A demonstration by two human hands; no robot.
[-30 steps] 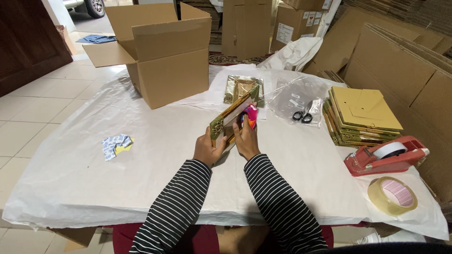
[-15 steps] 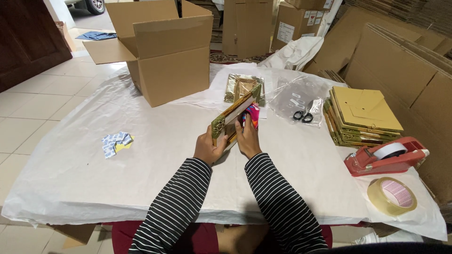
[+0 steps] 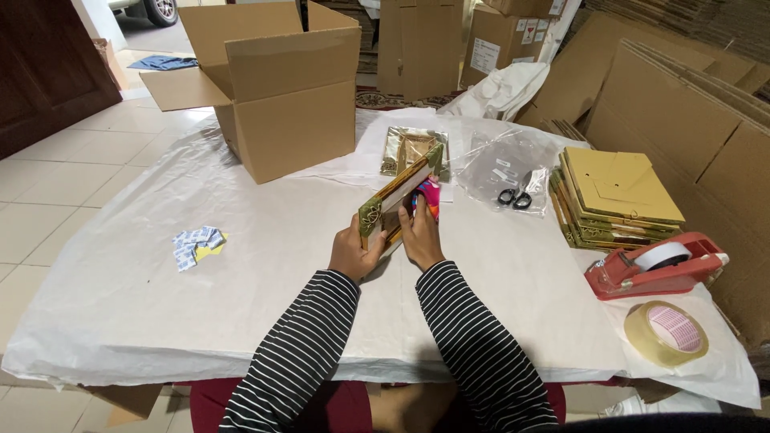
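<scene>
Gold frame (image 3: 399, 195) held tilted on edge above the white-covered worktop (image 3: 241, 265), mid-front. Left hand (image 3: 353, 255) grips its near corner, fingers curled; right hand (image 3: 420, 237) clasps the other side. Open box (image 3: 273, 88) behind, tape dispenser (image 3: 654, 265) right.

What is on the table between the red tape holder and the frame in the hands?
In the head view, only bare white sheet lies between the red tape dispenser and the gold frame. The scissors lie farther back, off that line.
</scene>
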